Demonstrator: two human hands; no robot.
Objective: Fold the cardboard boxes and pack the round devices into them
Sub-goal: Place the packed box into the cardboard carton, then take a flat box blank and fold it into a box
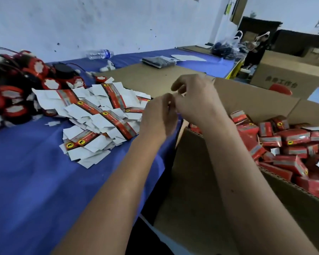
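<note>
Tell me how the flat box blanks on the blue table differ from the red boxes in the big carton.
The flat box blanks lie unfolded in a fanned heap on the blue table, showing mostly white with a red strip. The red boxes are folded into shape, showing mostly red, and piled loosely inside the big carton. Both carry the same yellow round logo.

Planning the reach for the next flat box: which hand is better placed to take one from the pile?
Left, probably. The left hand sits right beside the pile of flat boxes on the blue table. The right hand is farther off, toward the big carton.
</note>
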